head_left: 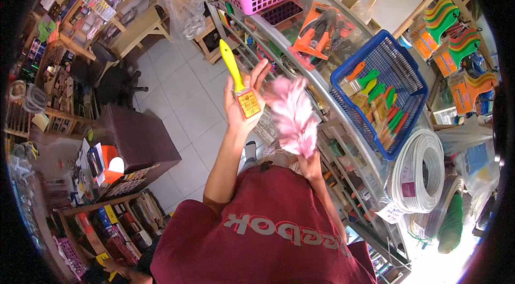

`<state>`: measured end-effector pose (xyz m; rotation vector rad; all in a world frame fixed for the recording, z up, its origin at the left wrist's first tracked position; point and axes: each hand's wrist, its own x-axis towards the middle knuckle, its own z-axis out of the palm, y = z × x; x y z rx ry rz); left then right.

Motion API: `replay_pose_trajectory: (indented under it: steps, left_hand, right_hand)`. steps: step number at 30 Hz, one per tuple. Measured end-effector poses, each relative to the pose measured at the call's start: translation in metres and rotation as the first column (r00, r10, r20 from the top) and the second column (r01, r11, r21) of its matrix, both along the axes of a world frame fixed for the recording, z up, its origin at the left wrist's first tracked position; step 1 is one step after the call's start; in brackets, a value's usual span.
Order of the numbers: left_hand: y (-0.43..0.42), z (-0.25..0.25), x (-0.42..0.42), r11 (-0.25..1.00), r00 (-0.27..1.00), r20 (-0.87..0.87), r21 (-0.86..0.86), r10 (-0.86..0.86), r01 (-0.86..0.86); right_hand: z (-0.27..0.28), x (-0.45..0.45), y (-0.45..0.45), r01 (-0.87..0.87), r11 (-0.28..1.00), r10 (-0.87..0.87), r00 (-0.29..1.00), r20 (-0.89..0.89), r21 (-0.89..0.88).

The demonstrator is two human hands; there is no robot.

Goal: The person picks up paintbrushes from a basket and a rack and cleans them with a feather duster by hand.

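Observation:
On my left hand, palm up, a flat paintbrush is held, its bright yellow handle pointing away from me. The brush carries an orange and yellow label, and some of my fingers stretch out past it. My right hand is closed at the base of a pink and white fluffy duster, whose head is smeared by motion. The duster stands just right of the paintbrush, apart from it. Right of both, a blue basket on the glass counter holds several paintbrushes with green, orange and yellow handles.
A pink basket of packaged goods and orange-carded tools sit along the counter. Coiled white cable lies at the right, near hanging putty-knife-like tools. A dark brown cabinet stands left on the tiled floor.

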<state>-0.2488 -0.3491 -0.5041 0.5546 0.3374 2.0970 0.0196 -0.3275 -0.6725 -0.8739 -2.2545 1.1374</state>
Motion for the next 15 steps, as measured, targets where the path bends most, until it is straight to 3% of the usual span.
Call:
replay_pose_trajectory:
  steps: [2,3,6,7,9,11,14,15]
  left_hand:
    - [0.003,0.006,0.005,1.0,0.996,0.091,0.012,0.011,-0.012]
    - [0.005,0.006,0.004,0.999,0.999,0.014,0.013,0.034,-0.034]
    - [0.007,0.006,0.003,0.996,0.995,0.028,-0.006,0.093,-0.093]
    - [0.007,0.003,0.001,0.994,0.994,0.025,0.001,0.105,-0.105]
    - [0.003,0.003,0.0,0.979,0.984,-0.016,-0.099,0.178,-0.179]
    - [0.0,-0.007,-0.003,0.961,0.97,-0.037,-0.139,0.239,-0.241]
    - [-0.006,-0.023,-0.006,0.924,0.942,-0.101,-0.185,0.32,-0.334]
    - [-0.007,-0.02,-0.005,0.93,0.942,-0.132,-0.17,0.308,-0.327]
  right_hand:
    - [0.01,0.004,-0.004,0.058,0.994,-0.049,0.995,-0.088,0.098]
    - [0.015,0.002,0.002,-0.026,0.995,0.024,0.999,0.025,0.1]
    - [0.005,0.0,0.01,-0.04,0.999,0.042,0.993,0.113,-0.017]
    - [0.006,0.004,0.013,-0.102,0.991,0.092,0.99,0.102,0.091]
    - [0.005,0.003,0.006,0.002,0.997,-0.012,0.993,-0.119,-0.08]
    - [0.014,0.001,0.001,0.04,0.923,-0.16,0.944,-0.288,-0.382]
    - [0.017,-0.016,-0.001,0.072,0.824,-0.34,0.857,-0.388,-0.562]
    - [0.044,-0.018,0.012,-0.018,0.92,-0.101,0.954,-0.282,-0.392]
